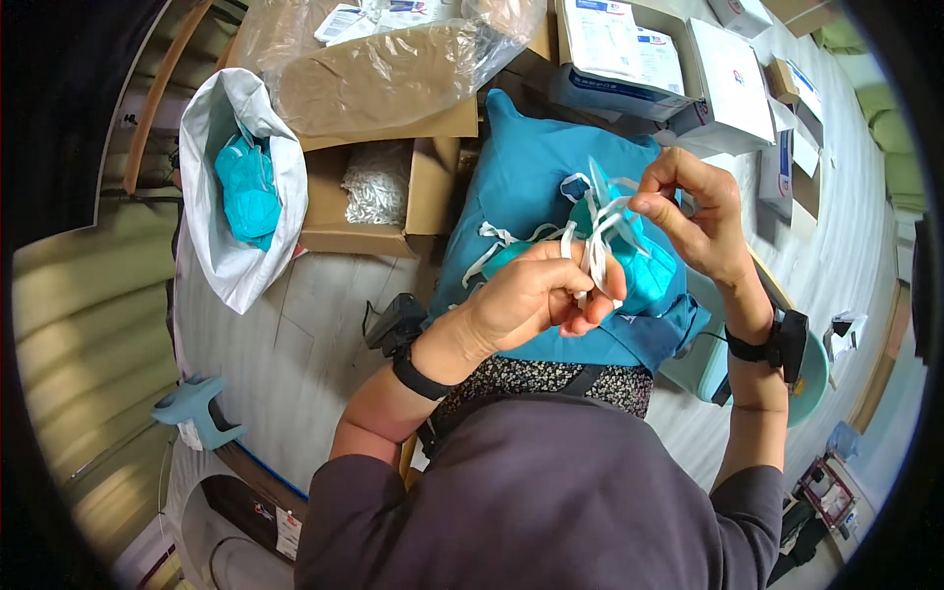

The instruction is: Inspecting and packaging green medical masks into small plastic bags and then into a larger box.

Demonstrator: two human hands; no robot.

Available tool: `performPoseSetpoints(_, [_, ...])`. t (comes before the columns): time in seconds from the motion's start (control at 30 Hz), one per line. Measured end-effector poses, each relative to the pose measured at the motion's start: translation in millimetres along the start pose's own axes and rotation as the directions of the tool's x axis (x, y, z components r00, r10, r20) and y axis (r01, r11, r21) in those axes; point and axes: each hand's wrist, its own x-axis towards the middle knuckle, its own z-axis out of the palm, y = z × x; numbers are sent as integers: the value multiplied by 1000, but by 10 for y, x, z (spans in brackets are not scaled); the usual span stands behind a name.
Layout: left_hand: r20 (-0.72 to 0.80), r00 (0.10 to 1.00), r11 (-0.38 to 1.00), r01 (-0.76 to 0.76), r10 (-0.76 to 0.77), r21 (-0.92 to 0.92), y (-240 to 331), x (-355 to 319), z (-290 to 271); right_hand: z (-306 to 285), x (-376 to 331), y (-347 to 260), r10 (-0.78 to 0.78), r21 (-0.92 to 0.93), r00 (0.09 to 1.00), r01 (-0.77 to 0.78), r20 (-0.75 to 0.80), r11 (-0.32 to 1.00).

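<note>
Over my lap lies a blue cloth point(516, 147) with teal face masks point(651, 278) on it. My left hand point(541, 293) is closed around a bunch of white straps point(596, 251) that hang from the masks. To the right and slightly farther off, my right hand point(696, 208) is raised with thumb and forefinger pinched at a white strap beside the upper mask edge. Part of the masks is hidden behind my left hand. More loose white straps point(492, 236) trail over the cloth left of my hands.
At the left stands an open white sack point(205, 147) with teal masks point(248, 197) inside. Beside it, a cardboard box point(429, 187) holds a bundle of white straps point(379, 184). Clear plastic sheeting point(379, 79) covers another box. White cartons point(726, 84) stand far right; a light-blue stool point(200, 411) is lower left.
</note>
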Motion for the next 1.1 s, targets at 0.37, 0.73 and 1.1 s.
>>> performPoseSetpoints(0.37, [-59, 994, 950, -109, 96, -292, 43, -46, -44, 259, -70, 11, 250, 162, 962, -232, -107, 959])
performPoseSetpoints(0.73, [19, 988, 637, -83, 151, -766, -30, 54, -126, 448, -351, 228, 155, 435, 937, -286, 313, 854])
performPoseSetpoints(1.1, [-167, 972, 639, -233, 163, -733, 42, -39, -232, 521, -238, -5, 301, 170, 913, -355, 275, 919])
